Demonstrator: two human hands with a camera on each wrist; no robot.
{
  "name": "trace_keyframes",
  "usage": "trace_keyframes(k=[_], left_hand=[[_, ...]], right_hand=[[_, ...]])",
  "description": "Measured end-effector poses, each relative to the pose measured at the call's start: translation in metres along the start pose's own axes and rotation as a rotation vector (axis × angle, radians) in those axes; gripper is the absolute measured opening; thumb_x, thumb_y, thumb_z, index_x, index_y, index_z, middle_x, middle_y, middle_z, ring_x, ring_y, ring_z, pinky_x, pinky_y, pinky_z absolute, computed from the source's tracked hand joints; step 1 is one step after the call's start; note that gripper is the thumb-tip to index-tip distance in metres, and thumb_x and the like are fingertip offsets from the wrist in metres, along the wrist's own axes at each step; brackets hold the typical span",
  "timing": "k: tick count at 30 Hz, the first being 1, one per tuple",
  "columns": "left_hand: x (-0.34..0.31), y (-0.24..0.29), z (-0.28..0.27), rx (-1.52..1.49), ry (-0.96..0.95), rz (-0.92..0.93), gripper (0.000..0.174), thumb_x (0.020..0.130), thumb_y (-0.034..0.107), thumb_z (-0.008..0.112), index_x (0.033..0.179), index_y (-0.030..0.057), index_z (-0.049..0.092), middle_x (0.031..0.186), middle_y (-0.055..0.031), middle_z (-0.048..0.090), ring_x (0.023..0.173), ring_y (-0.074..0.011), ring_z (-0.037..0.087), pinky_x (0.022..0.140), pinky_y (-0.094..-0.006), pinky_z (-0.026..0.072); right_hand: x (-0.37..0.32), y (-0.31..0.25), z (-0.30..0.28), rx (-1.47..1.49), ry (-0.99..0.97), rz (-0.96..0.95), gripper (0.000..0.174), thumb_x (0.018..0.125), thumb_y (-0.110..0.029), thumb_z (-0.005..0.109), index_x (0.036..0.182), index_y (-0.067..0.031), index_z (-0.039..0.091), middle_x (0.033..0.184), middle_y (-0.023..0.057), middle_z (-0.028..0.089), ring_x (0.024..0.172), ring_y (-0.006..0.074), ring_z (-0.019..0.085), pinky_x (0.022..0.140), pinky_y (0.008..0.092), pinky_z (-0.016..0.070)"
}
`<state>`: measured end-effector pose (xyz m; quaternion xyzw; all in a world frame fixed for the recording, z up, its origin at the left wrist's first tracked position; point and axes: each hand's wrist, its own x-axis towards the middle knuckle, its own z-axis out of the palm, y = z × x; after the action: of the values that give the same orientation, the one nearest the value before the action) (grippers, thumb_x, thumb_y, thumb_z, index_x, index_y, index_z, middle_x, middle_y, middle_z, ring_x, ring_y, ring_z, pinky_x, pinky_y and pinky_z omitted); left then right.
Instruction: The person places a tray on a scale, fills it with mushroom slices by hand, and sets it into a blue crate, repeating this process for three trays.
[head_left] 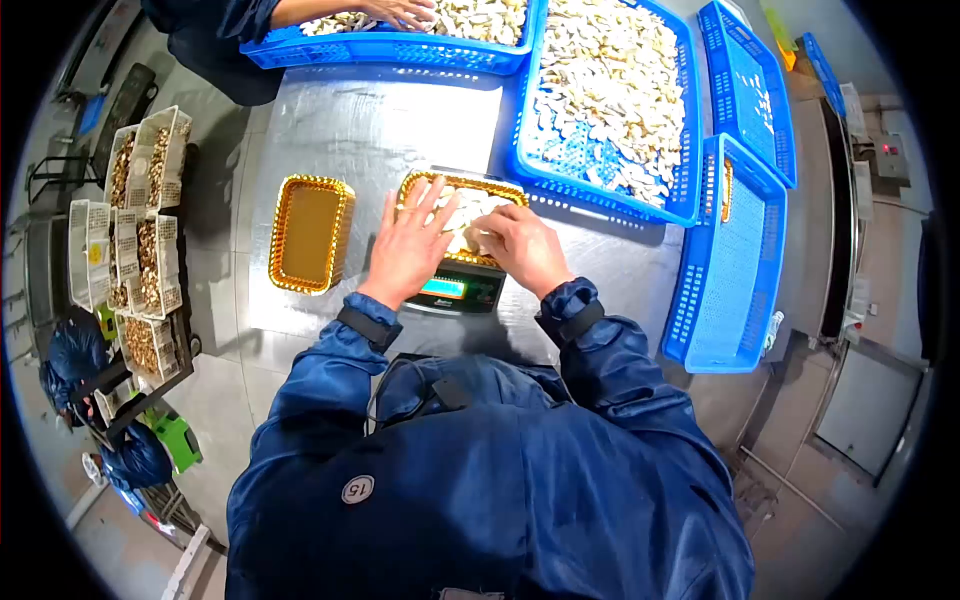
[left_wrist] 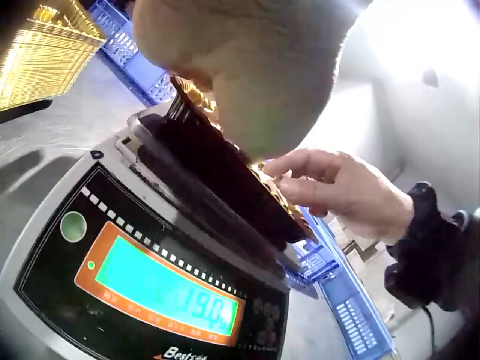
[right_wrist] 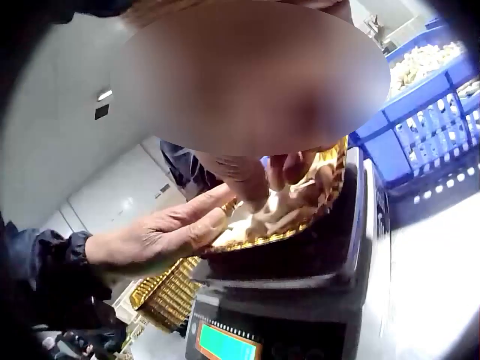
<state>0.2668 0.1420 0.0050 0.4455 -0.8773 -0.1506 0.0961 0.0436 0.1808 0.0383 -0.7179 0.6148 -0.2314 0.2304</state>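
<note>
A gold foil tray (head_left: 505, 190) with pale slices (head_left: 465, 205) sits on a digital scale (head_left: 455, 288). My left hand (head_left: 425, 220) lies over the tray's left side with straight, spread fingers. My right hand (head_left: 492, 238) is on the right side, its fingers curled down into the slices and pinching some. In the right wrist view the right fingertips (right_wrist: 259, 187) dig into the slices (right_wrist: 289, 210) while the left hand (right_wrist: 161, 236) rests on the tray rim (right_wrist: 334, 184). The left wrist view shows the lit scale display (left_wrist: 161, 289), the tray's underside (left_wrist: 225, 176) and the right hand (left_wrist: 341, 187).
An empty gold tray (head_left: 310, 232) lies left of the scale on the steel table (head_left: 400, 120). Blue crates of pale slices (head_left: 610, 90) stand behind, empty blue crates (head_left: 730, 260) at the right. Another person's hand (head_left: 400, 12) reaches into a far crate. White baskets (head_left: 140, 230) stand at the left.
</note>
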Motion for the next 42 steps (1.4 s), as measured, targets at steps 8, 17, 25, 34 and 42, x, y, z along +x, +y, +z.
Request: trace_keyframes(k=[8, 17, 25, 34, 42], left_hand=[[-0.002, 0.007, 0.013, 0.005, 0.058, -0.084, 0.055, 0.102, 0.029, 0.061, 0.155, 0.0239, 0.049, 0.168, -0.0064, 0.035, 0.157, -0.0302, 0.027, 0.126, -0.0596, 0.0205], [-0.006, 0.01, 0.004, -0.072, -0.024, -0.123, 0.064, 0.101, 0.031, 0.064, 0.161, 0.0258, 0.042, 0.171, -0.0089, 0.029, 0.158, -0.0328, 0.025, 0.127, -0.0591, 0.0175], [-0.034, -0.023, -0.02, -0.29, 0.234, -0.247, 0.06, 0.093, 0.016, 0.074, 0.149, 0.0135, 0.055, 0.158, -0.0176, 0.043, 0.148, -0.0408, 0.038, 0.121, -0.048, 0.0342], [-0.033, -0.012, -0.013, -0.243, 0.259, -0.116, 0.025, 0.082, 0.013, 0.081, 0.105, 0.0098, 0.072, 0.129, -0.0117, 0.059, 0.123, -0.0357, 0.056, 0.103, -0.0456, 0.0475], [-0.04, -0.019, -0.015, -0.309, 0.229, -0.172, 0.022, 0.09, 0.012, 0.075, 0.111, 0.0078, 0.073, 0.128, -0.0111, 0.06, 0.121, -0.0338, 0.057, 0.1, -0.044, 0.0499]], right_hand=[[-0.004, 0.001, 0.001, -0.082, -0.049, -0.001, 0.01, 0.092, -0.021, 0.07, 0.1, -0.0175, 0.076, 0.096, 0.005, 0.07, 0.097, 0.0285, 0.068, 0.081, 0.0416, 0.0574], [-0.006, -0.007, 0.003, -0.164, -0.033, -0.023, 0.017, 0.086, -0.016, 0.074, 0.103, -0.0164, 0.075, 0.103, 0.0043, 0.07, 0.099, 0.0292, 0.066, 0.082, 0.0418, 0.0573], [0.002, -0.03, 0.018, -0.071, -0.061, -0.012, 0.01, 0.092, -0.021, 0.071, 0.099, -0.0165, 0.074, 0.097, 0.0067, 0.069, 0.094, 0.032, 0.067, 0.08, 0.0446, 0.0567], [0.005, -0.034, 0.026, -0.065, -0.04, -0.028, 0.013, 0.088, -0.025, 0.074, 0.097, -0.0164, 0.076, 0.091, 0.007, 0.068, 0.09, 0.0313, 0.067, 0.075, 0.0442, 0.0561], [0.013, -0.046, 0.044, -0.103, -0.09, -0.023, 0.02, 0.082, -0.028, 0.08, 0.092, -0.0117, 0.076, 0.09, 0.008, 0.066, 0.094, 0.0307, 0.065, 0.078, 0.0451, 0.055]])
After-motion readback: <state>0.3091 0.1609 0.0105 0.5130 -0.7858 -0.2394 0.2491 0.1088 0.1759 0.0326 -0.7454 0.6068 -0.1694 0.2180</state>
